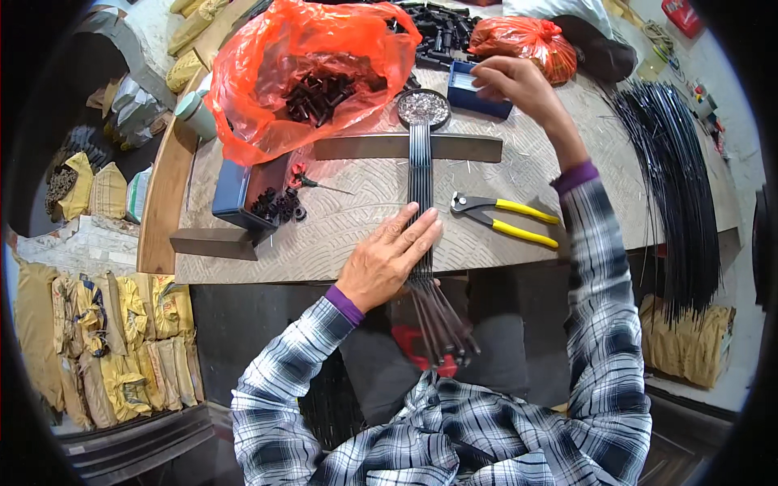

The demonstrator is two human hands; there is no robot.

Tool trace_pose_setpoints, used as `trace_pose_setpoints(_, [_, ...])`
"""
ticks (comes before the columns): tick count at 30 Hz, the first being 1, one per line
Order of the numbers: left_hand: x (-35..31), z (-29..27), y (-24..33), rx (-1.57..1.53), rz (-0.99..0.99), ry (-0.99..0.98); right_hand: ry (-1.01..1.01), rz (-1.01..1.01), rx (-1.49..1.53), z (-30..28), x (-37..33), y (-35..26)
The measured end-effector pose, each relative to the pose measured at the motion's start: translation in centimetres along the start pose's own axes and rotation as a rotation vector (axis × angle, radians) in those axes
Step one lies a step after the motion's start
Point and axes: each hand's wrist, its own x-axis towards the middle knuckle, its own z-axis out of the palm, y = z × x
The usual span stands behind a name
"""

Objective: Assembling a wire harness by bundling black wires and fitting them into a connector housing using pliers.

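Note:
A bundle of thin black rods [420, 174] runs away from me over the tabletop. My left hand [387, 255] grips it near the front edge, fingers stretched across the top; the thumb is mostly hidden. The rods' near ends [446, 328] fan out past the edge and look blurred. Their far ends cross a dark metal bar [365, 147] and reach a round black dish [424, 108] of small silvery pieces. Over a small blue box [480, 101], my right hand [516, 85] is raised with its fingers drawn together. Whatever its fingertips hold is too small to make out.
Yellow-handled pincers [519, 220] lie right of the rods. At left are a red plastic bag [243, 89] of black parts, a blue bin [235, 194], a red-handled tool [301, 176] and another metal bar [212, 241]. More black rods [668, 178] hang over the right edge.

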Motion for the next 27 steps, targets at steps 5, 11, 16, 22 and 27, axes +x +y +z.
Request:
trace_pose_setpoints(5, [1.0,-1.2,0.0,0.057,0.005,-0.073,-0.104,-0.043,-0.775,-1.0,4.5,4.8])
trace_pose_setpoints(11, [0.2,-0.3,-1.1,0.15,0.168,-0.015,-0.248,-0.113,-0.792,-0.8,5.9,4.9])
trace_pose_setpoints(16, [1.2,-1.4,0.1,0.012,0.032,-0.047,-0.041,-0.132,-0.819,-0.9,4.5,4.8])
trace_pose_setpoints(22, [0.9,-0.6,-0.2,0.043,-0.072,-0.019,0.023,-0.323,-0.542,3.3,0.1,1.7])
trace_pose_setpoints(27, [1.4,-0.7,0.0,0.039,-0.06,-0.02,-0.08,-0.347,-0.532,6.2,-2.4,1.3])
